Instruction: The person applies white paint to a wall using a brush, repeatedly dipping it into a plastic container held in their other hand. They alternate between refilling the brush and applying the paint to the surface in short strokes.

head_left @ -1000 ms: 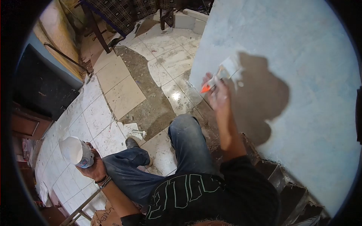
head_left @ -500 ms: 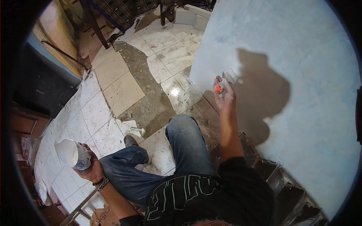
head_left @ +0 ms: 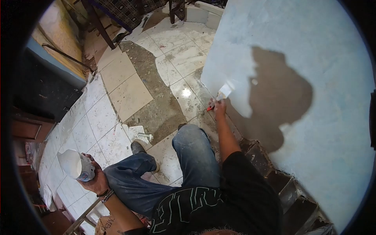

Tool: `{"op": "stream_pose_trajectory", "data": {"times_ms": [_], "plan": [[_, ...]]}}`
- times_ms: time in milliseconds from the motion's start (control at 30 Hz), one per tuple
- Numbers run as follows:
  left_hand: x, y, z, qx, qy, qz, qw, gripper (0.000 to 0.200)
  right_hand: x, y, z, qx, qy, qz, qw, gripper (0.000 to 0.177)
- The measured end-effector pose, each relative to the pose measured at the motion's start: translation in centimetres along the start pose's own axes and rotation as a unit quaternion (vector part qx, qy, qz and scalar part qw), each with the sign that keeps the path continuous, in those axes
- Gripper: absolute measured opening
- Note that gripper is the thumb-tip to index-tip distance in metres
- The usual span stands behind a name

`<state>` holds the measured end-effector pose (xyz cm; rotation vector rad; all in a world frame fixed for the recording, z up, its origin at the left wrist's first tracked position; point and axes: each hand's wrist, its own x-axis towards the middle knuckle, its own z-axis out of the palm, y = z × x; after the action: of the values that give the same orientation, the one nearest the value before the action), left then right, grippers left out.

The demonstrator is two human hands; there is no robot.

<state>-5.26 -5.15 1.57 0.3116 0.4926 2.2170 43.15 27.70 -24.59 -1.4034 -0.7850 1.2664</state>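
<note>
My left hand (head_left: 97, 182) is wrapped around a paint container (head_left: 85, 169), a cut-down tub with a ragged rim and white inside, held tilted beside my left knee. In my right hand (head_left: 219, 106) is a paintbrush (head_left: 225, 91) with a red handle tip. Its broad white head points up and to the right, overlapping the edge of the pale blue wall (head_left: 333, 129) in this view. The fingers close around the brush near the base of its head.
Dark steps (head_left: 299, 203) run along the wall's foot at the lower right. Broken, dusty tiles (head_left: 98, 113) and a bare cement strip (head_left: 145, 66) cover the floor. A cloth-draped table (head_left: 117, 13) stands at the back. A cardboard piece (head_left: 107, 225) lies low left.
My right hand with the paintbrush has moved left and slightly down, toward the wall's lower edge, and the brush has turned. My left hand stays nearly in place with the container.
</note>
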Motion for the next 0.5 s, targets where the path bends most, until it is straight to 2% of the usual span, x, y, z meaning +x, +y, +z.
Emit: {"op": "stream_pose_trajectory", "data": {"times_ms": [67, 167, 267, 333, 400, 500], "plan": [[-0.1, -0.2, 0.3, 0.017, 0.006, 0.001, 1.000, 0.075, -1.5, 3.4, 1.3, 0.065, 0.009, 0.060, 0.996, 0.020], [0.0, -0.3, 0.7, 0.031, 0.020, -0.001, 0.999, 0.075, -2.3, 2.7, 2.9, 0.176, 0.032, 0.229, 0.957, 0.019], [-0.1, -0.1, 0.7, 0.027, 0.028, -0.004, 0.999, 0.075, 1.0, -0.4, 3.4, 0.234, -0.006, 0.104, 0.967, 0.022], [-0.1, -0.4, 1.1, 0.027, 0.023, -0.003, 0.999, 0.075, 1.2, -7.5, 4.5, 0.341, 0.028, 0.127, 0.931, 0.024], [-0.2, -0.7, 1.4, 0.023, 0.018, -0.005, 1.000, 0.074, -2.0, -14.6, 7.1, 0.320, -0.034, 0.038, 0.946, 0.026], [0.0, -0.5, 1.2, 0.019, 0.025, -0.010, 0.999, 0.074, -6.1, -19.8, 8.9, 0.273, -0.105, -0.015, 0.956, 0.032]]}}
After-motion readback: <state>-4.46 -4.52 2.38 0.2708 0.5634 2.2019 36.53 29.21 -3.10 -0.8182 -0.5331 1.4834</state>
